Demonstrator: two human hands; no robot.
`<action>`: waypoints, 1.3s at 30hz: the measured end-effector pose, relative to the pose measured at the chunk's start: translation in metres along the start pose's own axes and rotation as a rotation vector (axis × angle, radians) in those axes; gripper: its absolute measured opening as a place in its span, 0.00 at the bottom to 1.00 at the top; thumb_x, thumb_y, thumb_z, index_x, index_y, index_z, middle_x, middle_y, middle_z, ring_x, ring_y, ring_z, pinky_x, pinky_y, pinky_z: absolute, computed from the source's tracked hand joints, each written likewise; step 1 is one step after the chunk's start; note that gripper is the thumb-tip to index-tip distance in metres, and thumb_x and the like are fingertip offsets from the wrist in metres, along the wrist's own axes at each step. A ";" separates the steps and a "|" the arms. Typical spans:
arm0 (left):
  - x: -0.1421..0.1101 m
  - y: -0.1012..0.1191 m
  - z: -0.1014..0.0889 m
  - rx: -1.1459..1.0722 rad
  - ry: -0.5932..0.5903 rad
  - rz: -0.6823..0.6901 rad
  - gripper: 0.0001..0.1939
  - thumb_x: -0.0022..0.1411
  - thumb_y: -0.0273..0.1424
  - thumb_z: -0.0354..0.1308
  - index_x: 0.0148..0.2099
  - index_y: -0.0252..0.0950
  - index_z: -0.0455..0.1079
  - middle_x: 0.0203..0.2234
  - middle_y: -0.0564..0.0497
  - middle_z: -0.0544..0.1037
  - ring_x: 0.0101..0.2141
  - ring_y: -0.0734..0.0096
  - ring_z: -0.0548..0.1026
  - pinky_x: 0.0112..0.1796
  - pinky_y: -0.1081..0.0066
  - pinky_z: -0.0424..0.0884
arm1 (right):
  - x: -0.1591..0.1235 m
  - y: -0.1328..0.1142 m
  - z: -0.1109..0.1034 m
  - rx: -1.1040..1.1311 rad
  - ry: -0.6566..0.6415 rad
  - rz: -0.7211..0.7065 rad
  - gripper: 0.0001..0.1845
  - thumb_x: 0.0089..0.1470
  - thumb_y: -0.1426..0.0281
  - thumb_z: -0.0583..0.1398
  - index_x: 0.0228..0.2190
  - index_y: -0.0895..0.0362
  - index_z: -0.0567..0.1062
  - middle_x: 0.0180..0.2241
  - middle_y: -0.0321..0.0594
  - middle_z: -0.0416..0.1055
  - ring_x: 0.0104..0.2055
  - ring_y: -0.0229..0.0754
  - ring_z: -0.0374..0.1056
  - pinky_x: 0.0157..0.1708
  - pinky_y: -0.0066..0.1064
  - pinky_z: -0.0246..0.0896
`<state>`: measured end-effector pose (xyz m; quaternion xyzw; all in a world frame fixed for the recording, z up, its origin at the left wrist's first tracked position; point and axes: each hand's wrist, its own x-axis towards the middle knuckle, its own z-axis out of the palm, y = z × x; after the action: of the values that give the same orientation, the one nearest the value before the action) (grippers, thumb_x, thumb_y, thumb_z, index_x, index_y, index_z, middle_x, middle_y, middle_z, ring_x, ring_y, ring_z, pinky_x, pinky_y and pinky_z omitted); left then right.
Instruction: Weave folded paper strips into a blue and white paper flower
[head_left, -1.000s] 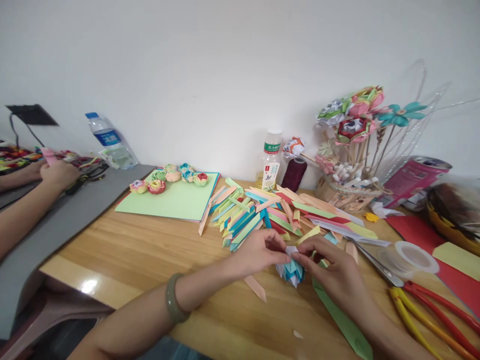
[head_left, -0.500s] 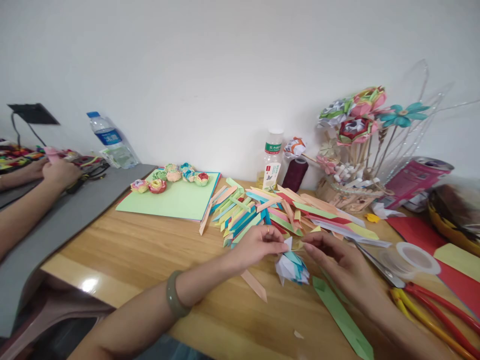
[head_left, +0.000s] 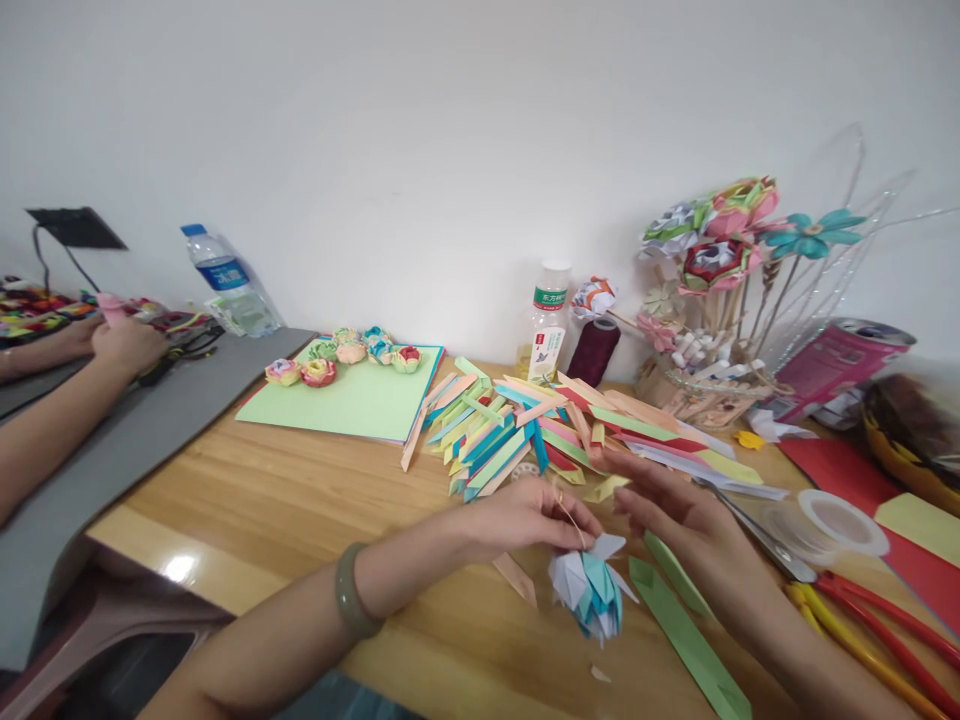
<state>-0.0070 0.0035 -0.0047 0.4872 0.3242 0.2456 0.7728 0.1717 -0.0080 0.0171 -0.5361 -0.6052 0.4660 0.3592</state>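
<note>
A folded paper flower [head_left: 590, 592] in white, blue and teal hangs just above the wooden table [head_left: 285, 500]. My left hand [head_left: 525, 518] pinches it by its white top tip. My right hand [head_left: 679, 512] is just right of the flower with its fingers stretched out, holding nothing. A thin pale strand runs from my left fingers toward the flower. A green bangle sits on my left wrist.
A pile of folded colored strips [head_left: 510, 430] lies behind my hands. Long green strips [head_left: 690, 640], scissors [head_left: 862, 610] and a tape roll [head_left: 832, 520] lie at right. Further back are paper roses on green sheets [head_left: 352, 400], a bottle [head_left: 547, 320] and a paper bouquet [head_left: 720, 250]. Another person's hands [head_left: 127, 345] work at left.
My right hand let go of the flower and opened. My left hand moved the flower lower and slightly toward me, so it now hangs from its tip.
</note>
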 end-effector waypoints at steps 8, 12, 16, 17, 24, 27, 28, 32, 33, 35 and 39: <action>-0.001 0.005 0.002 -0.065 0.115 0.066 0.09 0.42 0.30 0.61 0.27 0.29 0.70 0.22 0.53 0.69 0.24 0.79 0.65 0.30 0.75 0.58 | -0.006 -0.008 0.005 -0.137 -0.155 -0.120 0.13 0.47 0.59 0.58 0.22 0.56 0.70 0.23 0.35 0.66 0.26 0.38 0.60 0.26 0.28 0.56; 0.002 0.006 0.000 -0.085 0.336 0.144 0.07 0.45 0.21 0.52 0.30 0.32 0.68 0.26 0.51 0.71 0.26 0.76 0.68 0.31 0.74 0.62 | -0.005 -0.003 0.004 -0.082 -0.174 -0.136 0.13 0.50 0.60 0.56 0.22 0.56 0.68 0.23 0.34 0.64 0.26 0.37 0.59 0.26 0.28 0.55; 0.001 0.011 -0.004 -0.032 0.860 0.444 0.15 0.43 0.16 0.47 0.33 0.36 0.61 0.30 0.53 0.68 0.32 0.75 0.68 0.32 0.75 0.64 | -0.006 0.001 0.000 -0.049 -0.166 -0.121 0.12 0.51 0.60 0.55 0.25 0.56 0.67 0.24 0.35 0.64 0.28 0.38 0.60 0.27 0.28 0.56; 0.000 0.014 -0.005 -0.004 0.968 0.542 0.14 0.44 0.16 0.47 0.33 0.37 0.61 0.31 0.53 0.67 0.35 0.75 0.68 0.35 0.75 0.64 | -0.007 0.002 0.000 -0.050 -0.171 -0.120 0.12 0.51 0.60 0.55 0.26 0.56 0.67 0.24 0.35 0.64 0.28 0.38 0.60 0.27 0.28 0.56; -0.008 0.018 0.005 0.252 0.302 0.326 0.08 0.53 0.30 0.53 0.35 0.33 0.69 0.32 0.49 0.73 0.34 0.71 0.69 0.36 0.72 0.64 | -0.008 0.005 0.002 -0.067 -0.185 -0.153 0.10 0.52 0.61 0.55 0.27 0.56 0.67 0.25 0.35 0.64 0.29 0.38 0.60 0.28 0.28 0.57; -0.003 0.011 0.005 0.189 0.105 0.197 0.11 0.51 0.32 0.56 0.37 0.32 0.70 0.31 0.50 0.74 0.32 0.73 0.69 0.36 0.73 0.63 | -0.008 0.003 0.004 -0.059 -0.206 -0.146 0.11 0.52 0.62 0.55 0.26 0.56 0.66 0.23 0.34 0.62 0.27 0.37 0.59 0.26 0.27 0.57; -0.001 0.008 0.004 0.174 0.085 0.191 0.11 0.50 0.33 0.57 0.36 0.32 0.70 0.30 0.50 0.74 0.31 0.74 0.69 0.35 0.73 0.63 | -0.008 0.003 0.004 -0.058 -0.202 -0.144 0.11 0.52 0.61 0.55 0.26 0.56 0.66 0.23 0.34 0.62 0.26 0.37 0.59 0.25 0.27 0.56; 0.003 0.002 -0.001 0.205 0.120 0.182 0.12 0.47 0.36 0.60 0.29 0.31 0.70 0.23 0.53 0.70 0.26 0.77 0.66 0.31 0.75 0.61 | -0.009 0.002 0.007 -0.077 -0.160 -0.135 0.11 0.52 0.61 0.55 0.26 0.56 0.66 0.22 0.34 0.62 0.25 0.36 0.59 0.23 0.26 0.55; 0.003 0.002 -0.001 0.209 0.132 0.188 0.12 0.46 0.37 0.60 0.28 0.31 0.70 0.22 0.54 0.70 0.26 0.78 0.65 0.30 0.75 0.60 | -0.010 0.003 0.007 -0.082 -0.152 -0.133 0.11 0.52 0.61 0.55 0.26 0.56 0.66 0.21 0.33 0.62 0.25 0.36 0.59 0.23 0.25 0.55; 0.002 0.002 -0.001 0.187 0.139 0.208 0.13 0.45 0.37 0.61 0.27 0.31 0.69 0.21 0.55 0.69 0.25 0.78 0.64 0.30 0.75 0.59 | -0.009 0.002 0.007 -0.074 -0.143 -0.123 0.11 0.51 0.61 0.56 0.25 0.56 0.67 0.21 0.33 0.62 0.24 0.36 0.58 0.22 0.25 0.54; -0.001 0.006 0.003 0.091 0.145 0.183 0.14 0.44 0.38 0.62 0.26 0.31 0.67 0.20 0.55 0.67 0.23 0.80 0.62 0.26 0.76 0.57 | -0.006 0.000 0.005 0.048 -0.214 -0.053 0.11 0.46 0.61 0.60 0.25 0.56 0.69 0.22 0.33 0.65 0.25 0.36 0.60 0.24 0.25 0.55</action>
<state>-0.0064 0.0034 0.0019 0.5301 0.3443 0.3347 0.6988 0.1679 -0.0147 0.0164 -0.4584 -0.6426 0.5253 0.3177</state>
